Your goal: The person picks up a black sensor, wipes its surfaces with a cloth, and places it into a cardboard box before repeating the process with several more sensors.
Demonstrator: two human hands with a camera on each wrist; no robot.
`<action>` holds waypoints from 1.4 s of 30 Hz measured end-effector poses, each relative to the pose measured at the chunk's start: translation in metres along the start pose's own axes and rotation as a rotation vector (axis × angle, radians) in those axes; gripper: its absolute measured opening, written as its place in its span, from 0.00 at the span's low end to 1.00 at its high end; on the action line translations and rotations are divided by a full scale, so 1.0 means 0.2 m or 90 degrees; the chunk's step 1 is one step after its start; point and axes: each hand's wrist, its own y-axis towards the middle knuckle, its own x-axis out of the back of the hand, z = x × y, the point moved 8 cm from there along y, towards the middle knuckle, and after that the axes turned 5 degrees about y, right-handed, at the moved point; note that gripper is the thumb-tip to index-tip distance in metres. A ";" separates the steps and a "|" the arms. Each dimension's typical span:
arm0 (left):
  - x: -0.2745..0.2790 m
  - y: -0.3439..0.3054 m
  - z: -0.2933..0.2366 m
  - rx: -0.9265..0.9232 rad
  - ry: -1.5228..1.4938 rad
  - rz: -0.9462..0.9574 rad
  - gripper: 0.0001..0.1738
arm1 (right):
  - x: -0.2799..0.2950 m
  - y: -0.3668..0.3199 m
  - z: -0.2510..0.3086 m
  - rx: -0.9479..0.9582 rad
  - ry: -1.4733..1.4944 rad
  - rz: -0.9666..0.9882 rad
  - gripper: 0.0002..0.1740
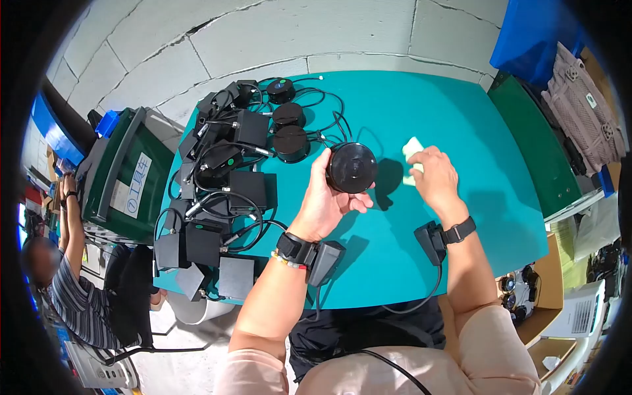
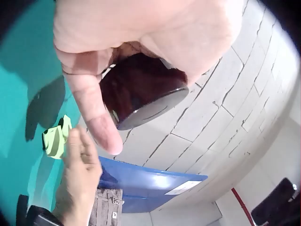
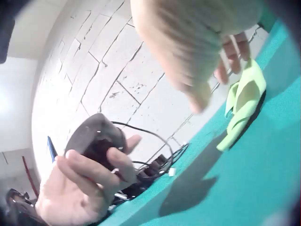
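Note:
In the head view, my left hand [image 1: 320, 207] holds a round black puck-shaped device [image 1: 352, 168] above the teal tabletop, its glossy flat face turned up toward me. The left wrist view shows the thumb and fingers curled around the side of this device [image 2: 141, 89]. My right hand [image 1: 434, 179] is over a crumpled pale yellow-green cloth [image 1: 413, 146]. In the right wrist view, the fingers hang loosely close to the cloth [image 3: 247, 96], which lies folded on the table and is not gripped.
Black boxes [image 1: 247, 191] and tangled cables crowd the table's left side. Several similar round black devices [image 1: 291, 143] stand beside them. A pale block wall [image 1: 355, 33] rises behind the table [image 1: 461, 112]. Green bins [image 1: 122, 178] flank it, and another person [image 1: 85, 283] sits at left.

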 end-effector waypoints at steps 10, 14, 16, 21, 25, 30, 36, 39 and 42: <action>-0.02 0.01 0.03 -0.038 -0.022 -0.049 0.29 | 0.11 -0.10 0.46 0.273 0.470 -0.062 0.18; -0.05 -0.01 0.00 -0.057 0.070 0.048 0.28 | 0.00 -0.07 0.36 0.128 0.728 0.030 0.14; -0.04 -0.02 -0.02 -0.066 0.083 0.053 0.26 | -0.02 -0.07 0.34 0.048 0.866 0.065 0.11; -0.04 -0.06 -0.10 -0.132 0.125 0.047 0.26 | -0.03 0.03 0.07 -0.062 0.802 -0.088 0.10; 0.05 -0.05 -0.08 -0.127 0.230 -0.072 0.36 | 0.12 0.03 -0.01 -0.024 0.329 -0.192 0.13; 0.08 -0.02 -0.06 -0.129 0.186 -0.136 0.38 | -0.01 0.00 0.23 -0.015 0.863 0.142 0.17; 0.04 -0.04 -0.12 -0.160 0.116 -0.094 0.44 | 0.02 0.03 0.21 -0.003 1.147 0.231 0.11; 0.01 -0.06 -0.17 -0.169 0.105 -0.037 0.42 | 0.09 0.06 0.11 -0.129 1.317 0.107 0.13; 0.06 -0.06 -0.19 -0.180 0.093 -0.013 0.41 | 0.11 0.10 -0.09 -0.176 1.595 0.194 0.17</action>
